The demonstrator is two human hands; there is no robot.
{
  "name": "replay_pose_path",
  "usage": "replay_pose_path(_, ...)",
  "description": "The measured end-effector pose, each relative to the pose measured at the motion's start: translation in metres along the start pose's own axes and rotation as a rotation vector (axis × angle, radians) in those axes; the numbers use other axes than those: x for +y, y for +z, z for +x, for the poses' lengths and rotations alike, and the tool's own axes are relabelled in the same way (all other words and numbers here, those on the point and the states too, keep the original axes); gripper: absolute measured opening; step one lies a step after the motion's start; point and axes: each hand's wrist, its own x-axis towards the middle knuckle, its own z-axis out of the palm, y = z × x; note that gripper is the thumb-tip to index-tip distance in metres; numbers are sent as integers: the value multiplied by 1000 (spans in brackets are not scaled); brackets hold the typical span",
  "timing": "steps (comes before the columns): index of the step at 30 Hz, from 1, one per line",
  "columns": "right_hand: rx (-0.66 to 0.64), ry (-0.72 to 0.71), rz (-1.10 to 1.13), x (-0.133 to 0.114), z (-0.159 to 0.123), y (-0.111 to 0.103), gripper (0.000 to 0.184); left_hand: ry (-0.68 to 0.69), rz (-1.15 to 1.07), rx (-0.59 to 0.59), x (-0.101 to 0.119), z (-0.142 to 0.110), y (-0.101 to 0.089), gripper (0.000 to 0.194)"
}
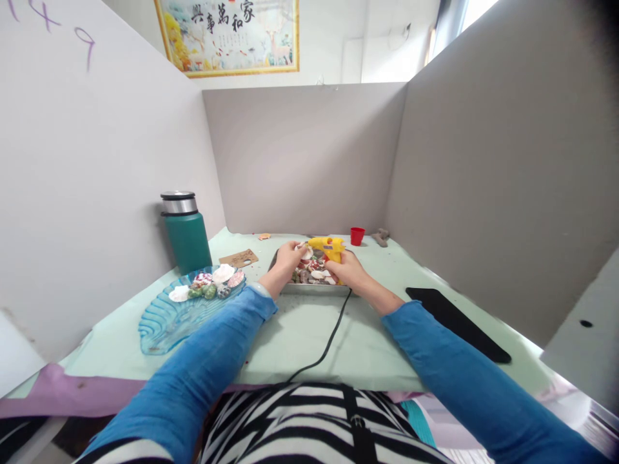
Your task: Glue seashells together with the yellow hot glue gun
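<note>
A pale green tabletop [300, 335] carries a blue shell-shaped dish [164, 325], green bottle [187, 241] and red cup [357, 237].

Glue gun [327, 245] yellow; cup [357, 236] red; bottle [186, 240] green, silver and black at top; shell-shaped plate [167, 319] translucent blue; sleeves [457, 361] blue; shirt [290, 428] black-and-white striped; counter covering [300, 341] pale green.

Blue fabric sleeves, a left one [193, 367] and a right one [464, 367], softly wrinkled, cover the forearms and end short of the bare left hand [289, 259] and right hand [349, 270]. A pale band [262, 289] circles the left wrist. The top [300, 425] has bold black and white stripes, crossed in front by a black strap [358, 428] with a small dark fitting [356, 420].
</note>
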Motion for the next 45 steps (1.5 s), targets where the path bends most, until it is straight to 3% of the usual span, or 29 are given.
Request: replay_pose_path(45, -11, -14, -22, 4, 2, 1, 14, -16, -21, 28, 2, -1, 0, 17)
